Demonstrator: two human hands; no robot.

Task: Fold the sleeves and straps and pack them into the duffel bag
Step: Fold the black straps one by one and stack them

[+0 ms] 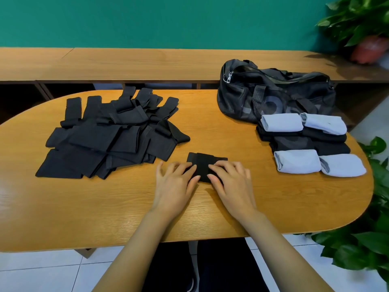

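A black folded sleeve [205,162] lies on the wooden table [105,207] just in front of me. My left hand [175,184] presses flat on its left edge, and my right hand [231,182] lies flat on its right part, fingers straight. A heap of unfolded black sleeves and straps [111,133] spreads over the table's left side. On the right sits a stack of folded pieces [309,142], several light blue rolls and black ones between them. Behind that stack stands the black mesh duffel bag [273,91], zipper open along the top.
A long wooden bench or shelf [126,64] runs behind the table against a green wall. A potted plant [366,28] stands at the back right, and more leaves [370,239] crowd the table's right end. White tiled floor lies below.
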